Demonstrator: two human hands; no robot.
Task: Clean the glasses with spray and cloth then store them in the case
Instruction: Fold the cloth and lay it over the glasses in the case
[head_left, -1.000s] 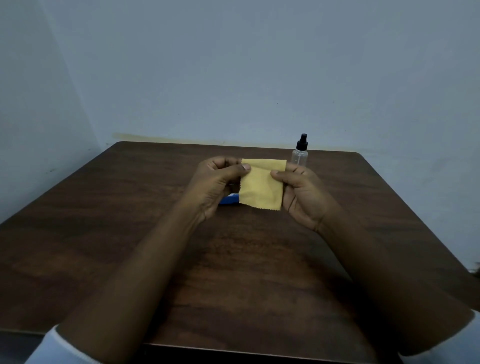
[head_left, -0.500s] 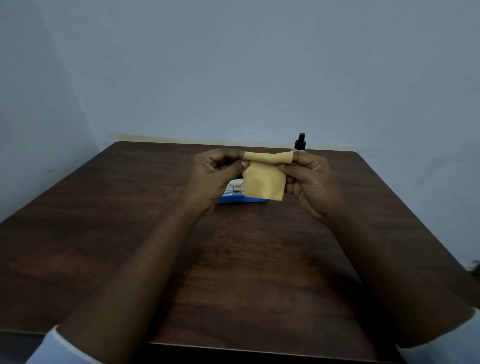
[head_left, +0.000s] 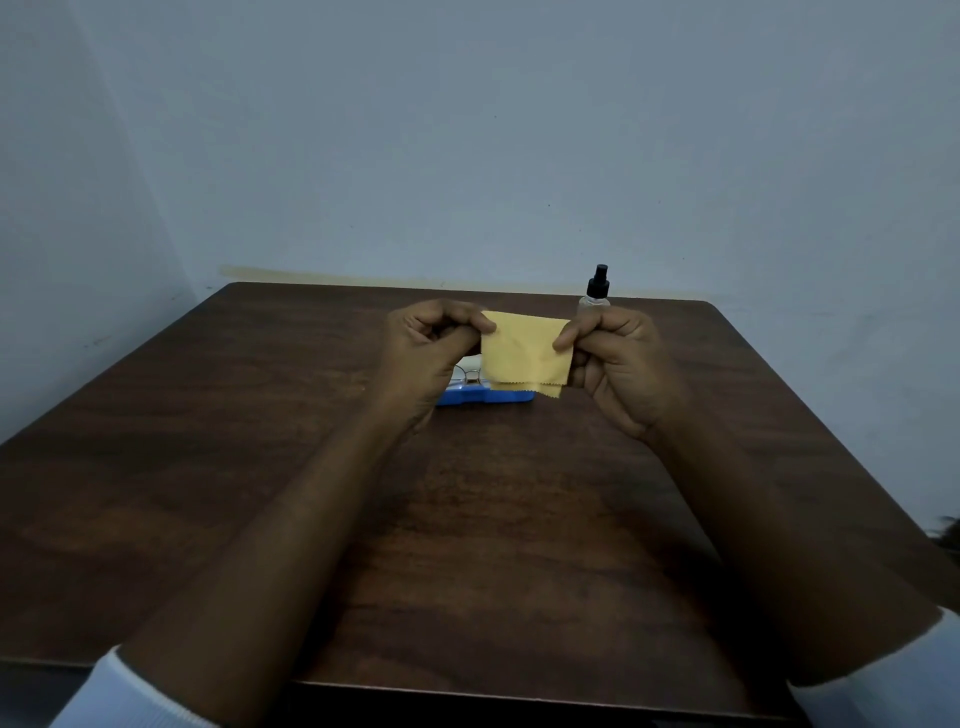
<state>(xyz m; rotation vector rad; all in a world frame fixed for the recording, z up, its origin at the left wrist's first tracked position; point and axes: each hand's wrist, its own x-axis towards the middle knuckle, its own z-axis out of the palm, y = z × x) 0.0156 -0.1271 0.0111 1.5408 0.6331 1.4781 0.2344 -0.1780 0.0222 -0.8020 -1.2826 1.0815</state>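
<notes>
A yellow cloth hangs folded over between both hands above the table. My left hand pinches its upper left corner and my right hand pinches its upper right corner. Behind and below the cloth lies a blue case, open, with thin wire-rimmed glasses partly visible in it; most of both is hidden by the cloth and my left hand. A clear spray bottle with a black pump top stands upright just behind my right hand.
Everything sits on a dark brown wooden table against a pale wall. The table's back edge runs close behind the bottle, and its front edge lies under my forearms.
The cloth was first held flat, then its top edge was folded over; now it hangs doubled with two zigzag edges at the bottom. Both hands rose slightly.
</notes>
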